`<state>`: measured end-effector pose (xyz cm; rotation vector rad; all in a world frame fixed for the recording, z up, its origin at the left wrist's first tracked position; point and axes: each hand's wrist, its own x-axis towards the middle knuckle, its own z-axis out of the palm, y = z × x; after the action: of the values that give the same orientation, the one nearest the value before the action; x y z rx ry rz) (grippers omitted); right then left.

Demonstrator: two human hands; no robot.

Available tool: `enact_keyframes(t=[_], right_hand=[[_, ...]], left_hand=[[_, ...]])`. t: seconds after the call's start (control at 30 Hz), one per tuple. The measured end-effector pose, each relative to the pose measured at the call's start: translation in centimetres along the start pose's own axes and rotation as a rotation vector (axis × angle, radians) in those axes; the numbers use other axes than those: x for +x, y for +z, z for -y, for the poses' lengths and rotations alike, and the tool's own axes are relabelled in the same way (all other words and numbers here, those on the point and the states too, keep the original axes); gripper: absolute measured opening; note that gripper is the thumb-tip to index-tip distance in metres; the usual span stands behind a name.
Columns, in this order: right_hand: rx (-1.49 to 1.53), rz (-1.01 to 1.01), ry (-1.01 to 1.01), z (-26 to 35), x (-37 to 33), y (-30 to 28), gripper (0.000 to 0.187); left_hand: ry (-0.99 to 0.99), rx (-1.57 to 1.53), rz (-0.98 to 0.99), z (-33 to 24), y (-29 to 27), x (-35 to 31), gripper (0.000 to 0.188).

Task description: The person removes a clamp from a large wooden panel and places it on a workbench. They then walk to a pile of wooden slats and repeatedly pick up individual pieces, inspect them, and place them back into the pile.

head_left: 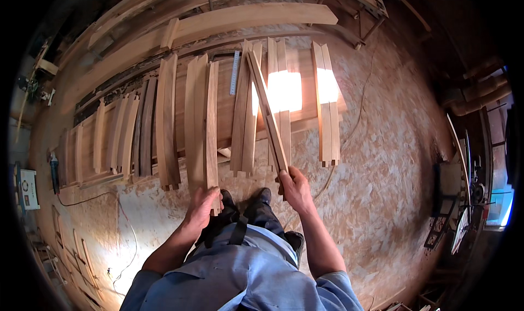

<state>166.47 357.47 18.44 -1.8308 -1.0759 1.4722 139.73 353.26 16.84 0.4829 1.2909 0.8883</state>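
My left hand [203, 207] is closed round the near end of a pale wooden rail [212, 125], which lies lengthwise away from me beside a pair of similar rails [195, 103]. In my right hand [296, 190] is the near end of a second wooden rail [268, 117], tilted with its far end to the left. A long dark groove or slot runs along its visible face. It passes above paired rails [242, 114] with notched ends; another pair [281, 128] sits just right of them, partly covered by it.
All the rails rest across a low wooden bench [300, 65]. A pale blue ruler [234, 73] lies between them. Further right is another rail pair [326, 109]; to the left, several darker and paler pieces [144, 128]. Long boards [245, 17] stretch behind. A cable [363, 101] crosses the dusty floor.
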Motion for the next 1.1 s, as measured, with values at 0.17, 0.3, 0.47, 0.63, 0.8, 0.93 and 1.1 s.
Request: enact_keyframes(t=[0.17,0.3,0.47,0.63,0.8,0.93,1.1], right_hand=[[0.418,0.203,0.029,-0.7,-0.9,-0.4,0.035],[0.490,0.292,0.002,-0.7,-1.3,-0.3,0.033],[0.521,0.299,0.000,-1.3,-1.3,-0.5,0.032],[0.545,0.263,-0.001,-1.7,-1.1,-2.0,0.031],[0.407,0.077,-0.112,-2.1,0.2,-3.7,0.032],[0.322,-0.040,-0.108,-3.2,2.0,-5.2,0.028],[0.242,-0.137,-0.072,-4.2,4.5,-5.3,0.029]], left_hand=[[0.033,-0.036,-0.003,0.1,0.9,-0.1,0.017],[0.004,-0.108,-0.029,0.0,2.4,-0.2,0.015],[0.074,-0.135,-0.011,0.8,3.6,0.3,0.016],[0.100,-0.129,0.064,1.3,3.3,1.8,0.018],[0.099,-0.112,0.065,0.3,2.8,3.4,0.018],[0.094,-0.141,0.096,0.1,2.6,4.4,0.018],[0.028,-0.182,0.063,-0.9,2.6,6.0,0.021]])
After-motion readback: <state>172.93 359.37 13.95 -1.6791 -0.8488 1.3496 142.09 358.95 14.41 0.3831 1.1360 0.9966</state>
